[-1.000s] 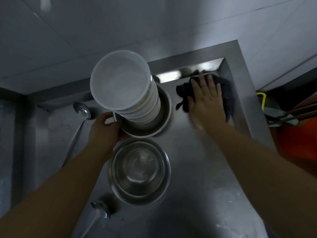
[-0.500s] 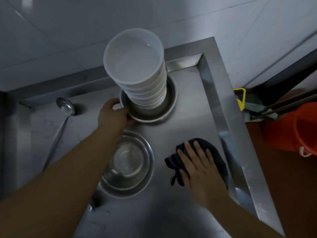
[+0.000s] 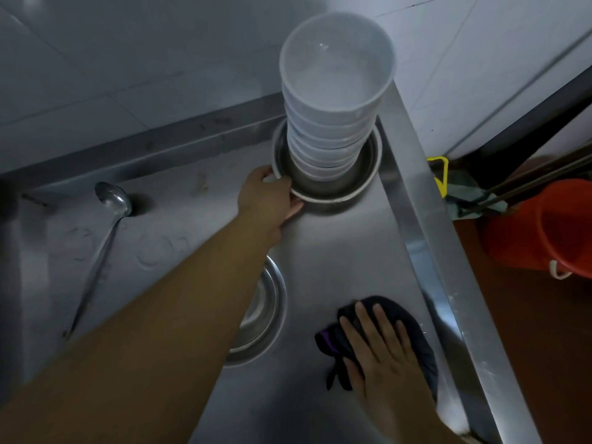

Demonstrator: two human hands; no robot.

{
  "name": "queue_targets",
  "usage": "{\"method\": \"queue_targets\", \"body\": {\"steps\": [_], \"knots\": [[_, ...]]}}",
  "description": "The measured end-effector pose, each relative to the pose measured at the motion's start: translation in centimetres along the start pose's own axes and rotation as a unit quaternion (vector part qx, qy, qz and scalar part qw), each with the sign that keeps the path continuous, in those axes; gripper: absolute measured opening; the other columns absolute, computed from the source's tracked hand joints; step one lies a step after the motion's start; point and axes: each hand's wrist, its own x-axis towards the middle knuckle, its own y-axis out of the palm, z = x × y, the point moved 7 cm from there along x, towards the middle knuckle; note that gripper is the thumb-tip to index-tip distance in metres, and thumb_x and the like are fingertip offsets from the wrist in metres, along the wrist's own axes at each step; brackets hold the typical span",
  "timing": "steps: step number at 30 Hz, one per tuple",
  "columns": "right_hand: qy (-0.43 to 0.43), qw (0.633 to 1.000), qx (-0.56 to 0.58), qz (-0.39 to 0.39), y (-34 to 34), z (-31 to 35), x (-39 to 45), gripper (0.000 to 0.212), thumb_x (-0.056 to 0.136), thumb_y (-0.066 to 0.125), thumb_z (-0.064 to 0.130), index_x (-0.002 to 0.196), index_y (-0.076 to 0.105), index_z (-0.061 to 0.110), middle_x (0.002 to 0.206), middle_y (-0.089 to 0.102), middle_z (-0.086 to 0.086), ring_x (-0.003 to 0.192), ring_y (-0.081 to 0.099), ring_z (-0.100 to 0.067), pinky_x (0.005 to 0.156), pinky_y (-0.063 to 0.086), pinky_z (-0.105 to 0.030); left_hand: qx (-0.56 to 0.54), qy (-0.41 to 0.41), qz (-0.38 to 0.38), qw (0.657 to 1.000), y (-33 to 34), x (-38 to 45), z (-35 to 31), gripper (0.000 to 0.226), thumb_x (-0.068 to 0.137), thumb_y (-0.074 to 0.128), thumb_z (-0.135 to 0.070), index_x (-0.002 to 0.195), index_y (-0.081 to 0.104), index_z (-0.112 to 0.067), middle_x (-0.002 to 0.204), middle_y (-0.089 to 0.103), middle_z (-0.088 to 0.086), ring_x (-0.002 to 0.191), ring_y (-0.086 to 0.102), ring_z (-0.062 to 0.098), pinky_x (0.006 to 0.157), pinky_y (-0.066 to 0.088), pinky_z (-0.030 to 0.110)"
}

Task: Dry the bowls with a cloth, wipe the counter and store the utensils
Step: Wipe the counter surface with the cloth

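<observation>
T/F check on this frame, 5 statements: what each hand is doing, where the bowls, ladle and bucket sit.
1. The right hand lies flat on the dark cloth, pressing it to the steel counter. True.
2. The left hand holds the ladle. False: it grips the rim of the metal basin; the ladle lies untouched on the counter, further left.
3. The stack of white bowls stands inside the metal basin. True.
4. The cloth is stuffed in the top white bowl. False: it is on the counter under the right hand.
5. The orange bucket sits on the counter. False: it stands on the floor, past the counter's right edge.
</observation>
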Motion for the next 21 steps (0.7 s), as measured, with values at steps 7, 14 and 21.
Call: {"method": "queue_targets", "body": {"steps": [7,14,21], "knots": [[-0.011,0.999,0.018,0.035,0.2,2.6,7.3,0.057,0.112,0.023,0.043,0.160,0.041,0.018,0.168,0.036,-0.012,0.159,0.021,-0.035,0.128,0.013,-0.053,0.465,0.184,0.008,0.866,-10.2,-5.0,-0.1,0.025,0.100,0.058,-0.032,0.126,0.059,-0.034,0.104,0.072,-0.010,0.086,0.072,0.013,0.078,0.060,0.038],[0.058,0.998,0.019,-0.033,-0.5,9.2,26.2,0.056,0.107,0.044,0.033,0.158,0.042,0.009,0.167,0.035,-0.020,0.152,0.032,-0.042,0.126,0.018,-0.058,0.631,0.286,-0.023,0.721,-21.2,-6.5,-3.1,0.032,0.102,0.062,-0.029,0.132,0.065,-0.018,0.123,0.071,0.008,0.108,0.066,0.030,0.095,0.054,0.046],[0.146,0.985,0.059,-0.063,0.5,16.1,35.6,0.063,0.109,0.036,0.035,0.166,0.023,0.012,0.176,0.010,-0.014,0.162,0.006,-0.036,0.129,0.001,-0.053,0.579,0.306,-0.044,0.755,-26.8,-6.1,-4.2,0.035,0.101,0.063,-0.024,0.135,0.063,-0.020,0.128,0.069,0.002,0.113,0.065,0.020,0.093,0.049,0.032]]}}
